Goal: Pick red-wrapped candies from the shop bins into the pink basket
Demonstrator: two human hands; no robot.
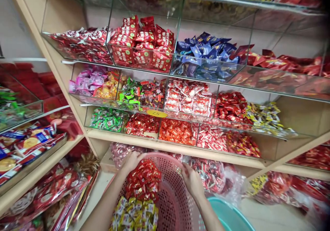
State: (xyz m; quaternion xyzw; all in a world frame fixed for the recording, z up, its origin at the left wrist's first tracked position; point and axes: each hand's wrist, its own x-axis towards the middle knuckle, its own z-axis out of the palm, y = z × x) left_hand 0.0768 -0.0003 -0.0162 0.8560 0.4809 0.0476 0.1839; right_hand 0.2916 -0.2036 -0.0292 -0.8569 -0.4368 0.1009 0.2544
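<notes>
A pink perforated plastic basket (pixel 173 203) is tilted toward me low in the view. Inside it lie a heap of red wrapped candies (pixel 143 180) and, nearer me, yellow-and-white wrapped candies (pixel 135 214). My left hand (pixel 132 160) is closed over the basket's far left rim, just above the red heap. On the right rim rests my right hand (pixel 192 181), its fingers wrapped over the edge. Both forearms come up from the bottom of the frame.
Clear acrylic bins (pixel 144 48) on wooden shelves hold red, blue, pink, green and yellow wrapped sweets. A yellow price tag (pixel 156 113) sticks to one bin front. A teal basin (pixel 229 217) sits at lower right. Bagged candy lies on the bottom shelf and at left.
</notes>
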